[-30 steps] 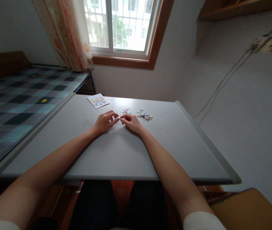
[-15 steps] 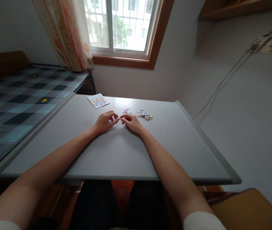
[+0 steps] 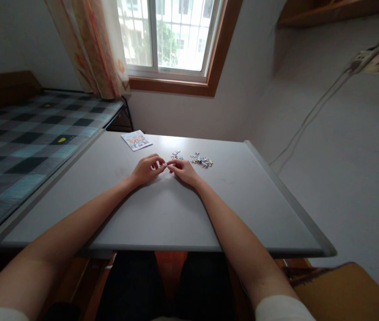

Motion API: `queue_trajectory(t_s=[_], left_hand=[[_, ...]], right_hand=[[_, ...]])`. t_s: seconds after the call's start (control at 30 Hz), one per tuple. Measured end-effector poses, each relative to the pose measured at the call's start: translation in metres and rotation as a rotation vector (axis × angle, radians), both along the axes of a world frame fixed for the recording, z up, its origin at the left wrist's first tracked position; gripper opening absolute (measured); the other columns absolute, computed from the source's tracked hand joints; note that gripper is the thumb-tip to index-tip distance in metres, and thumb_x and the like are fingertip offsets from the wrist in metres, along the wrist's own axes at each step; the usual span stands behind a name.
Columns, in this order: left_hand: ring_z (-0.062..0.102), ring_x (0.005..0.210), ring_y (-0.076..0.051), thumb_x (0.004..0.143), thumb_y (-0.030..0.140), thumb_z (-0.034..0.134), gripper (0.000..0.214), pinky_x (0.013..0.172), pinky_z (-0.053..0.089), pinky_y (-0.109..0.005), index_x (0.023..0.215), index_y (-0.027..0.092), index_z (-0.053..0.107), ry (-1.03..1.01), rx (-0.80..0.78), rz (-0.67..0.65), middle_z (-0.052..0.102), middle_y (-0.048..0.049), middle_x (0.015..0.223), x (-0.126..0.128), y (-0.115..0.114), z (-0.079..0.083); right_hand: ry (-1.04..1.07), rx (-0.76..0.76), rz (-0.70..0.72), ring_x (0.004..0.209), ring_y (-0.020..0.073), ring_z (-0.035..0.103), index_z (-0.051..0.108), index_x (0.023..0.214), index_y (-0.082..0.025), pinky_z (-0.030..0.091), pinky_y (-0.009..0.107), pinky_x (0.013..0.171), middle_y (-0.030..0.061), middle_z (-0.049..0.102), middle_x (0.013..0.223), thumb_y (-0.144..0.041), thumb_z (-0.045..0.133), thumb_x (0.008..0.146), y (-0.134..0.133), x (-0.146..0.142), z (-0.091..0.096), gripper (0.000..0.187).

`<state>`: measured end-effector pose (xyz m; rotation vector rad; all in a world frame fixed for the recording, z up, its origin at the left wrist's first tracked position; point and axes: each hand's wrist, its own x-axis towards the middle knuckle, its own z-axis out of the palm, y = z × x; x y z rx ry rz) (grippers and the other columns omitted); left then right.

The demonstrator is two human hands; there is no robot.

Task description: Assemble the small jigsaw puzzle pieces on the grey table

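Observation:
My left hand (image 3: 146, 169) and my right hand (image 3: 184, 170) rest together on the grey table (image 3: 162, 214), fingertips meeting in a pinch around small jigsaw pieces (image 3: 165, 166). Which hand grips which piece is too small to tell. A small cluster of pieces (image 3: 176, 154) lies just beyond my fingers. A larger loose pile of colourful pieces (image 3: 201, 160) lies to the right of my right hand. A printed picture card (image 3: 136, 140) lies flat at the far left of the table.
A bed with a checked cover (image 3: 25, 138) stands against the table's left side. A window (image 3: 169, 35) with a curtain (image 3: 92, 49) is on the far wall. A wall with a cable (image 3: 309, 116) runs along the right. A wooden chair (image 3: 339, 290) stands near right.

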<state>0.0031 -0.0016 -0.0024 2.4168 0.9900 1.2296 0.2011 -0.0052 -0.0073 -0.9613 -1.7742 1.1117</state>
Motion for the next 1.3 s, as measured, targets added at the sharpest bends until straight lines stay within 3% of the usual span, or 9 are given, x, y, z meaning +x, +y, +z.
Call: queue_trajectory(t_s=[0.53, 1.03, 1.3], left_hand=[[0.058, 0.061, -0.006, 0.084, 0.029, 0.064, 0.016, 0.057, 0.049, -0.021, 0.095, 0.017, 0.066, -0.024, -0.002, -0.102, 0.061, -0.0031, 0.092, -0.0004, -0.0006, -0.0009], [0.058, 0.061, -0.007, 0.085, 0.034, 0.064, 0.021, 0.057, 0.048, -0.021, 0.099, 0.018, 0.064, -0.039, -0.013, -0.073, 0.062, -0.0027, 0.091, -0.0001, 0.0000, -0.0019], [0.055, 0.057, -0.009, 0.085, 0.040, 0.062, 0.029, 0.056, 0.045, -0.023, 0.068, 0.017, 0.061, 0.039, 0.006, -0.015, 0.059, -0.0005, 0.068, 0.0005, -0.0010, 0.0016]], right_hand=[[-0.013, -0.003, -0.006, 0.057, 0.0093, 0.048, 0.071, 0.099, -0.013, 0.039, 0.023, 0.056, -0.0002, 0.062, 0.065, -0.035, 0.067, 0.076, -0.0018, 0.0007, -0.0003, 0.033], [0.001, -0.007, 0.001, 0.055, 0.0087, 0.046, 0.070, 0.098, -0.012, 0.037, 0.022, 0.054, -0.0011, 0.060, 0.063, -0.036, 0.067, 0.075, -0.0028, 0.0005, 0.0025, 0.033], [0.000, 0.017, -0.011, 0.058, 0.0099, 0.050, 0.071, 0.095, -0.012, 0.040, 0.023, 0.057, 0.0004, 0.062, 0.065, -0.036, 0.067, 0.075, -0.0016, 0.0003, 0.0003, 0.031]])
